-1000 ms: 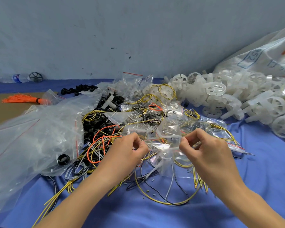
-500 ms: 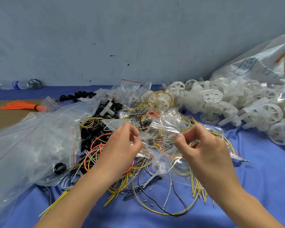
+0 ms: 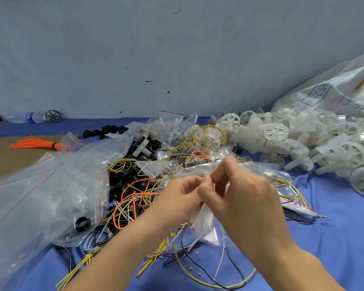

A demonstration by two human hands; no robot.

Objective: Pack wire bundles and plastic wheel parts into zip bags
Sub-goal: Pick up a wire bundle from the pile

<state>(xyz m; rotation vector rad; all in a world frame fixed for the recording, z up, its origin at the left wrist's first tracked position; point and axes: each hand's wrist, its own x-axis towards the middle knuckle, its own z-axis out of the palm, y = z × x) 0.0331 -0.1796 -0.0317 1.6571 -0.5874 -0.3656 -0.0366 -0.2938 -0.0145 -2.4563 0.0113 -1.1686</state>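
Both hands meet at the centre over a tangle of yellow, orange, black and white wires (image 3: 135, 202). My left hand (image 3: 181, 196) and my right hand (image 3: 242, 198) each pinch the top of a small clear zip bag (image 3: 208, 225), which hangs below my fingers, blurred. What is inside the bag cannot be made out. A heap of white plastic wheel parts (image 3: 298, 141) lies at the right. Small black plastic rings (image 3: 122, 177) are piled left of my hands.
A large clear bag (image 3: 40, 198) with a red zip line sprawls at the left. A bundle of orange wires (image 3: 38, 143) lies on brown cardboard. Spare small zip bags (image 3: 168, 122) sit at the back. A white sack (image 3: 334, 91) leans at the right. Blue cloth (image 3: 345, 227) covers the surface.
My hands came together from about a hand's width apart, and now touch at the bag's top. The bag has lifted slightly off the wires.
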